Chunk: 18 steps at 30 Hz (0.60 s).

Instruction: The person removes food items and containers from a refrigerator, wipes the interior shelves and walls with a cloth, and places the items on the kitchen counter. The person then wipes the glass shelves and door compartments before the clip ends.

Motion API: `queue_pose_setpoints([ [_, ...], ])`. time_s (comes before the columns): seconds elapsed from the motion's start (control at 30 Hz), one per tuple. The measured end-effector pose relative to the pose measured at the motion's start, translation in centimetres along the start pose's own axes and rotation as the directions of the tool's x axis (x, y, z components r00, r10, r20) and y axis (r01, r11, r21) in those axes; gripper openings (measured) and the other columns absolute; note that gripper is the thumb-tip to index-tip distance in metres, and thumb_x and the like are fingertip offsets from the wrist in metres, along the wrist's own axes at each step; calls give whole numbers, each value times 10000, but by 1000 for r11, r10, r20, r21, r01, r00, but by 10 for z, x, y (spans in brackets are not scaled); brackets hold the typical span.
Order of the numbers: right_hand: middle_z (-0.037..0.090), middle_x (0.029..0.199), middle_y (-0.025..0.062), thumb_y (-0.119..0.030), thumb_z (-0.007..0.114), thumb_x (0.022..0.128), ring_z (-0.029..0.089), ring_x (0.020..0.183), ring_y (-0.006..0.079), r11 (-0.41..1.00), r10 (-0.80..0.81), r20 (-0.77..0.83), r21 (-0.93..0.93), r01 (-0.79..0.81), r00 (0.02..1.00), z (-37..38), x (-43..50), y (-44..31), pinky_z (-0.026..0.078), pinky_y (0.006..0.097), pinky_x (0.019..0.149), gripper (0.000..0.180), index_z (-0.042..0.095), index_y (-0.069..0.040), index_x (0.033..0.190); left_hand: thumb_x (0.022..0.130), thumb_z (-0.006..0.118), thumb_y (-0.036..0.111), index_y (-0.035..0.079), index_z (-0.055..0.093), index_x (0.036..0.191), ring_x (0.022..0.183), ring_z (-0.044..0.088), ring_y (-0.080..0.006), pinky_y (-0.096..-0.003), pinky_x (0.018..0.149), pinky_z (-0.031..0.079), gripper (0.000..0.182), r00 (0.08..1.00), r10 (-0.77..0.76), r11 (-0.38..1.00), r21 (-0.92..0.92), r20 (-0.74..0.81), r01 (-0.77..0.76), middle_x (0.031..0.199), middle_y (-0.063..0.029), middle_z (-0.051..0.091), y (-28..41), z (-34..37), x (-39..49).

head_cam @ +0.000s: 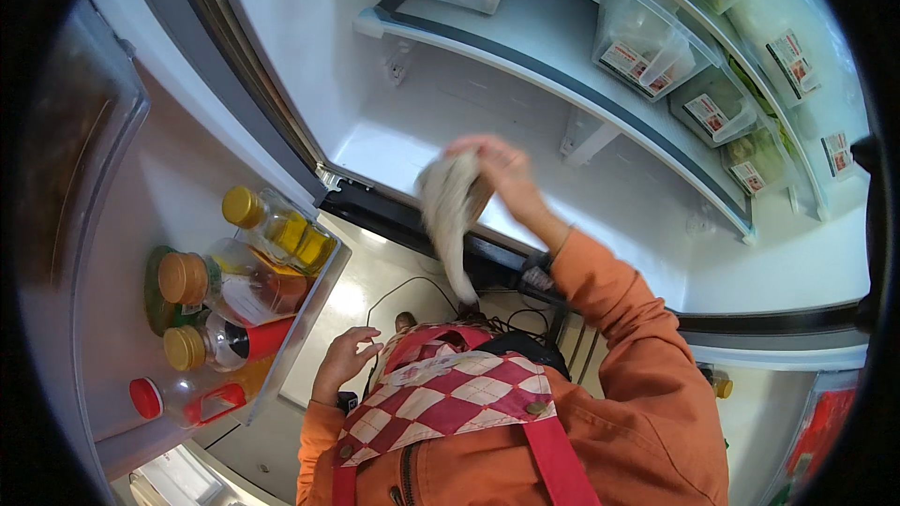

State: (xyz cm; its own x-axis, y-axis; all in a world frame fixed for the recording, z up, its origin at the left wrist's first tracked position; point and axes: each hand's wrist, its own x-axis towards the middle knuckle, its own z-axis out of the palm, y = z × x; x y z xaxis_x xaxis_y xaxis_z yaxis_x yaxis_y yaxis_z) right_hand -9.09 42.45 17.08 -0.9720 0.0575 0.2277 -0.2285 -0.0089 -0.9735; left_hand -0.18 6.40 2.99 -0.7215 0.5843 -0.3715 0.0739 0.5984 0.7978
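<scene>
My right hand [508,179] grips a whitish cleaning cloth [450,198], which dangles in loose folds over the front sill of an open refrigerator. Motion blurs both the cloth and the fingers. Behind them lies the white bottom of the fridge compartment [394,133], below a glass shelf [520,31]. My left hand [346,358] hangs low by my apron [450,400], holding nothing, its fingers apart. Nearest to it is the lower door shelf [299,337] with its bottles.
An oil bottle [288,225], a cork-topped jar [232,281] and a red-capped bottle [190,397] stand in the open left door. Clear handled bins [654,49] with labels sit on the shelves. A thin cable [394,288] runs over the floor near my feet.
</scene>
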Motion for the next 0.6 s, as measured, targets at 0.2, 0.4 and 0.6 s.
queue_pose_setpoints([
  [0.2, 602, 1118, 118, 29, 457, 810, 578, 1037, 265, 306, -357, 181, -904, 297, 917, -97, 59, 44, 443, 350, 943, 385, 591, -89, 1151, 826, 676, 228, 64, 631, 1087, 908, 623, -221, -331, 735, 502, 311, 1000, 3, 1000, -14, -22, -3, 1077, -106, 629, 1, -2, 6],
  [0.4, 598, 1118, 111, 13, 518, 786, 535, 1044, 293, 504, -7, -324, -818, -276, 946, -98, 57, 117, 407, 377, 952, 291, 640, -93, 1028, 837, 675, 224, 63, 630, 1115, 965, 626, -207, -317, 778, 511, 324, 999, -54, 997, -56, -8, 54, 1110, -112, 629, -4, -1, -4],
  [0.6, 574, 866, 50, -23, 437, 808, 533, 863, 163, 926, 269, 418, -361, -113, 867, 29, -17, 83, 440, 320, 853, 265, 679, -76, 902, 815, 695, 239, 73, 634, 1080, 898, 639, -217, -310, 732, 505, 318, 999, -24, 994, -105, -40, 19, 1065, -110, 635, -21, 3, -2],
])
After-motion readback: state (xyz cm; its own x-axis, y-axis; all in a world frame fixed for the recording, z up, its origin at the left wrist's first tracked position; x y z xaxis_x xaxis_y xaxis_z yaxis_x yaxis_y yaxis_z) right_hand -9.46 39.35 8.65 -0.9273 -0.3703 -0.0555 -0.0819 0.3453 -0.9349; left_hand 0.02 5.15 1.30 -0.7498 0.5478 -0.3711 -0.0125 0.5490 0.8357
